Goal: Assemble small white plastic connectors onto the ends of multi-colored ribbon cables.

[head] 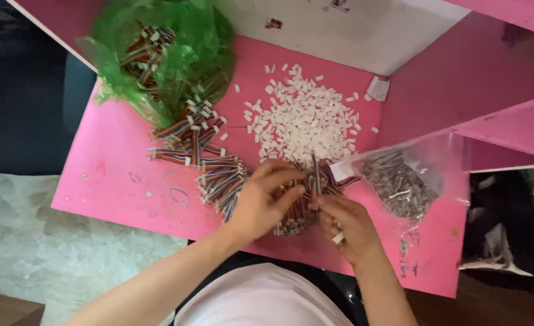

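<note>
Two hands at six o'clock over pink counter (116,181): left hand (261,202) and right hand (348,226), fingers of both pinching one upright wire bundle (316,175). One white connector heap (303,118) at twelve; one green bag (158,54) at ten; one clear bag (402,178) at three.

Hot pink surface (122,163), white connector pile (303,121) at 12 o'clock, rainbow-striped wire bundles (218,178), see-through green bag (158,54) at 10 o'clock.

Matt pink painted table (122,181), crinkly glossy green plastic bag (158,54), small white plastic connectors (303,118), clear film bag (412,175)
</note>
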